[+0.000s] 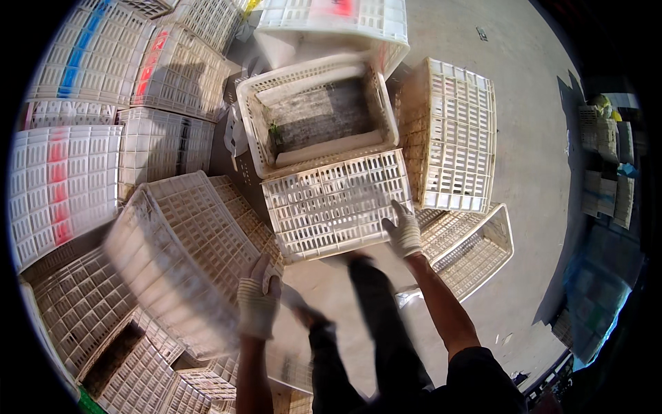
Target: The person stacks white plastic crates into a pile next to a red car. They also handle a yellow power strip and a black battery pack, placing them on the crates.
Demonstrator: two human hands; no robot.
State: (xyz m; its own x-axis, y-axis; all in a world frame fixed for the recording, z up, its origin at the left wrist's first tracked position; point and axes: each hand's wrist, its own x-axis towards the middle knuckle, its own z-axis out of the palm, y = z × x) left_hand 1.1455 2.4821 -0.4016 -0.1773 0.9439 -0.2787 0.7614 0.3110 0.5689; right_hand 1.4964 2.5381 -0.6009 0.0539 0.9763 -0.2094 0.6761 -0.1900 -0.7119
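Note:
My left hand [258,302], in a white work glove, grips the near edge of a tilted white slatted plastic crate [186,255] at the lower left. My right hand [403,231], also gloved, rests on the lower right corner of an upright open white crate [331,200]. Inside that crate shows a dirty grey bottom with a small green scrap [276,132]. My legs in dark trousers [372,324] stand between the two crates, blurred.
Stacks of white slatted crates [89,103], some with red or blue paint marks, fill the left and top. Another crate [458,134] lies on its side at right, one more [479,248] below it. Bare concrete floor [531,90] runs right; stacked boxes [607,159] stand at far right.

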